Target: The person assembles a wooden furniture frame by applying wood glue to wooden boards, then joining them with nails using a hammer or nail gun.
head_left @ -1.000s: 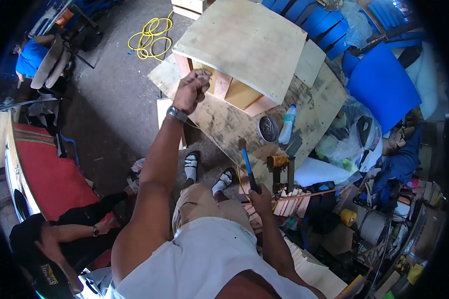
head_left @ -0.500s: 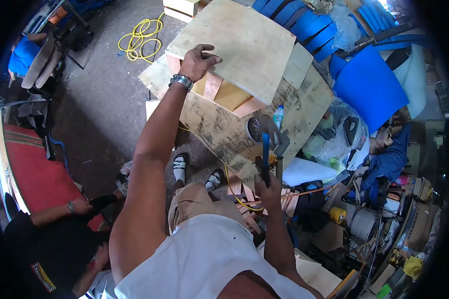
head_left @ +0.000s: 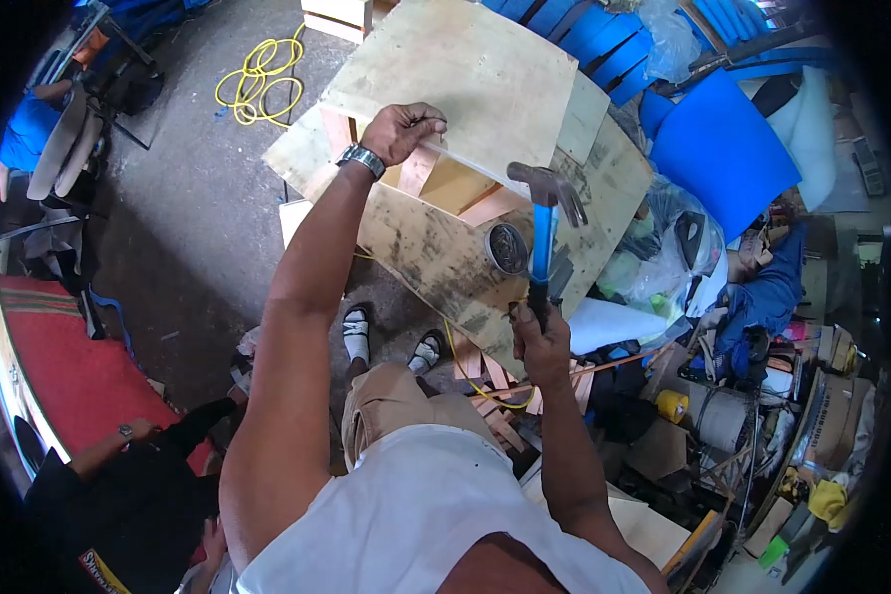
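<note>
We record the hammer, clenched in our right hand, now lifted from near the bench up beside the plywood box, whose top edge our left hand pinches: a nailing stance, we judge.

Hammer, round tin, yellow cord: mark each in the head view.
hammer (head_left: 542, 243): head view, on the blue handle above the right hand (head_left: 543, 345).
round tin (head_left: 506, 247): head view, middle of its dark top.
yellow cord (head_left: 250, 77): head view, on a loop of the coil.
</note>
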Demonstrator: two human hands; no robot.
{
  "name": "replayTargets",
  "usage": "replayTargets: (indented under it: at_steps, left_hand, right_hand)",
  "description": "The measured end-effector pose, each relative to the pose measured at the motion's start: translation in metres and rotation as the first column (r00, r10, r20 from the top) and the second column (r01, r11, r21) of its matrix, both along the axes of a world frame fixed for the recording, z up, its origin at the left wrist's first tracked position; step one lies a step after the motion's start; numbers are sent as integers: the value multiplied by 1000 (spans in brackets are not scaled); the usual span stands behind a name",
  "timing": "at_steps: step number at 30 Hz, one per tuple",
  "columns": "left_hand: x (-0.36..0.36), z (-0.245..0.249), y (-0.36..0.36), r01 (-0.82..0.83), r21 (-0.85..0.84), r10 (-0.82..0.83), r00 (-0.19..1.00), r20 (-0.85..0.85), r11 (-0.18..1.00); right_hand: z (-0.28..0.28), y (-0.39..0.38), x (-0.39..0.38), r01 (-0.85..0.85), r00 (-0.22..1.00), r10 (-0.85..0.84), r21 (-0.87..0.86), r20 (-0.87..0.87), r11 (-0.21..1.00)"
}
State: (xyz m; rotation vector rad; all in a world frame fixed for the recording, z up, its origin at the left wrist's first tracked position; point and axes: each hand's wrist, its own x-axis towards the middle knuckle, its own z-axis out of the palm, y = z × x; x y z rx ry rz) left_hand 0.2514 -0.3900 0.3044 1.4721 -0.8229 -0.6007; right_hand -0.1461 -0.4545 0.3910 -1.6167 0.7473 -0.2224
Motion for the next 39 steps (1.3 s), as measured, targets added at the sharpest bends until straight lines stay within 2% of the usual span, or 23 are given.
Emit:
replayTargets:
  at_steps: [2, 5, 8, 11, 14, 17, 20, 23, 26, 27, 30, 32, 33, 36, 37, 39]
  left_hand:
    - [2, -6, -1, -8, -33, 8, 1000, 5, 999]
    - [-3, 2, 2, -24, -13, 24, 999, 49, 1000]
    - [-10, 4, 5, -26, 87, 11, 986, 169, 996]
    - [-16, 16, 9, -64, 214, -6, 950, 313, 975]
    - [-18, 10, 9, -110, 170, 31, 911, 411, 979]
    - [-21, 13, 9, -143, 143, 74, 912, 404, 979]
    - [-23, 9, 10, -158, 143, 80, 895, 440, 977]
    - [-19, 5, 9, -142, 83, 89, 885, 457, 986]
    - [-20, 6, 9, -176, 138, 90, 874, 477, 975]
    - [-21, 8, 9, -168, 145, 80, 876, 476, 975]
    - [-21, 8, 11, -153, 135, 73, 882, 466, 979]
    - [-18, 2, 9, -133, 76, 84, 883, 462, 988]
    - [-19, 5, 10, -143, 98, 79, 876, 477, 985]
    - [-19, 9, 11, -108, 115, 54, 916, 397, 987]
    - [-15, 11, 12, -77, 119, 16, 895, 445, 990]
    - [-5, 10, 18, -136, 117, 95, 948, 304, 984]
  right_hand:
    - [2, 3, 12, -17, 1000, 18, -59, 2, 998]
    - [17, 15, 33, 54, 997, -52, -40, 48, 998]
    - [8, 7, 45, -8, 1000, 8, -291, 2, 957]
    - [27, 6, 69, 16, 996, -43, -330, -74, 944]
    - [23, -4, 94, 4, 998, -46, -638, -48, 770]
    - [39, -7, 110, -29, 997, -24, -618, -77, 786]
    - [34, -6, 115, 81, 996, -30, -666, 88, 742]
    - [32, -5, 120, 44, 999, -31, -646, 31, 762]
    - [4, -14, 121, -158, 982, 28, -743, -184, 650]
    - [14, -11, 124, -188, 965, 11, -666, -260, 721]
    - [41, -4, 124, -114, 981, -3, -588, -194, 801]
    - [36, 0, 124, -91, 982, -37, -626, -188, 775]
    - [36, 0, 126, -73, 983, -56, -648, -177, 758]
    - [46, -14, 129, -246, 901, -14, -536, -434, 807]
    - [58, -16, 131, -207, 931, -10, -553, -365, 807]
    - [97, -15, 131, -130, 973, -5, -567, -231, 813]
